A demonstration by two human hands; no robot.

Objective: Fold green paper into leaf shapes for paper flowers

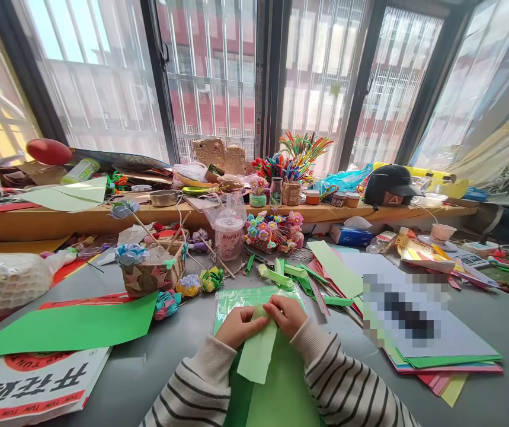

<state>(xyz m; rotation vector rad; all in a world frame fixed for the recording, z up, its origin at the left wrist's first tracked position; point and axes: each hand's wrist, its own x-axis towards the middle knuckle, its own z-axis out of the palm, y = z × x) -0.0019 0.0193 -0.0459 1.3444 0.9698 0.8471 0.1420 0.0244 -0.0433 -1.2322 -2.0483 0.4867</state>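
One grey table (132, 388) carries a paper stack (458, 335) at the person's right and wide green paper (287, 391) in front. Above the green paper, the left hand (239, 327) and right hand (290, 314) meet, thumbs and fingers pinching the far end of a pale green strip (258, 356), its near end angled toward the person.
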